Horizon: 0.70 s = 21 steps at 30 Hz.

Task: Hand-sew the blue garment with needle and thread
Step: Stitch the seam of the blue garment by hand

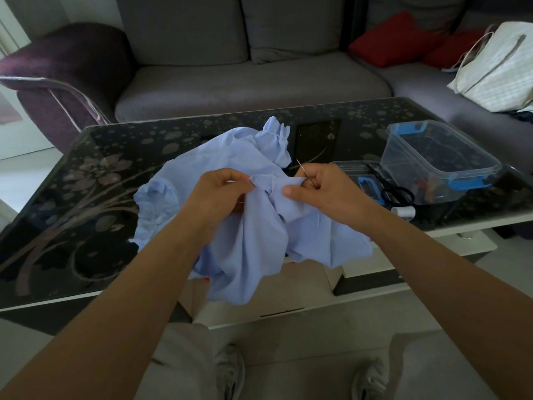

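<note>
A light blue garment (253,241) lies bunched over the near edge of the dark glass table (86,183) and hangs down toward my lap. My left hand (219,192) pinches a fold of its fabric near the middle. My right hand (326,189) grips the cloth beside it and holds a thin needle (302,168) that points up and to the left from between the fingers. A short length of pale thread (317,219) hangs on the fabric below my right hand.
A clear plastic box with blue clips (438,160) stands at the table's right, its lid (357,174) beside it. Black scissors (396,192) and a white thread spool (403,212) lie near my right hand. A grey sofa (245,76) stands behind the table.
</note>
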{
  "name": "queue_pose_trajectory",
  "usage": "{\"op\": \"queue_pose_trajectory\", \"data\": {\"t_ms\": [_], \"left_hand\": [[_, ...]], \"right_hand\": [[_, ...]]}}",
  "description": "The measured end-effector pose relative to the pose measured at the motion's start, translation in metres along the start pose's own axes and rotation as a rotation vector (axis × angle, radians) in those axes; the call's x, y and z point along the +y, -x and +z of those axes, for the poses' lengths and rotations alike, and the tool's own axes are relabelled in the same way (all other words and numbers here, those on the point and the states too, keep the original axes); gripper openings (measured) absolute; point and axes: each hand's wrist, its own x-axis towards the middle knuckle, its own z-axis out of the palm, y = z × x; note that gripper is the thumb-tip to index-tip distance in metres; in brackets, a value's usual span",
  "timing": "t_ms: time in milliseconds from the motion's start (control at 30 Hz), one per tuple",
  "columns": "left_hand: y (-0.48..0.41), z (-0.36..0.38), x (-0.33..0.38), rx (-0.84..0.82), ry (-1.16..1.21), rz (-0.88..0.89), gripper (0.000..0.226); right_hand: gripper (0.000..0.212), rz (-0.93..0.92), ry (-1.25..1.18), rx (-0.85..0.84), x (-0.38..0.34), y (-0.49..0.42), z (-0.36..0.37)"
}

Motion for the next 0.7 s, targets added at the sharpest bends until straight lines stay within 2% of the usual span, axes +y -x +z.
{"op": "queue_pose_trajectory", "data": {"t_ms": [133, 233, 367, 400, 500, 700], "left_hand": [[0.0, 0.011, -0.006, 0.056, -0.144, 0.146, 0.014], [0.001, 0.017, -0.009, 0.055, -0.098, 0.195, 0.019], [0.001, 0.023, -0.003, -0.021, 0.075, 0.008, 0.026], [0.002, 0.024, -0.003, -0.023, 0.037, -0.004, 0.027], [0.004, 0.022, -0.007, -0.06, -0.133, 0.033, 0.04], [0.007, 0.014, -0.005, -0.095, -0.002, 0.043, 0.045]], "right_hand": [[0.028, -0.024, -0.034, -0.026, -0.002, 0.001, -0.001], [0.021, -0.031, -0.067, -0.047, -0.005, 0.003, -0.002], [0.015, -0.036, -0.111, -0.085, -0.009, 0.007, -0.001], [0.014, -0.042, -0.121, -0.089, -0.01, 0.008, -0.001], [0.014, -0.064, -0.13, -0.085, -0.01, 0.008, -0.002], [0.02, -0.076, -0.11, -0.049, -0.007, 0.006, -0.002]]}}
